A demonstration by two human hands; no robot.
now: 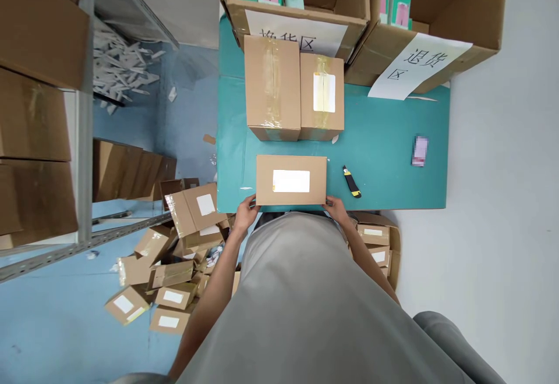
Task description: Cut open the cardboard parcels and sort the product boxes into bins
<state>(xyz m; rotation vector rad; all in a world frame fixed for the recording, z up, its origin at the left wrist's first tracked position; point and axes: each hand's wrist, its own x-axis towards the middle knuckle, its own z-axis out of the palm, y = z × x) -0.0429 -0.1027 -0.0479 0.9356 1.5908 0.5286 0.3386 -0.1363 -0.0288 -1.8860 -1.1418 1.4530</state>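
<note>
A brown cardboard box (291, 198) with a white label on top lies near the front edge of the green table (393, 139). My left hand (247, 213) grips its near left corner, fingers at the side. At the near right corner, my right hand (336, 208) holds the same box. To the right of it lies a black and yellow utility knife (351, 182), apart from my hand. Just beyond the box stand two taped cardboard boxes side by side, a larger one (257, 81) and a smaller labelled one (308, 99).
Two big open cartons with paper signs, left (358, 35) and right (471, 52), hold green boxes at the table's back. A blurred pinkish item (420, 151) lies at right. Discarded boxes (172, 276) pile on the floor at left, beside a metal shelf (85, 139).
</note>
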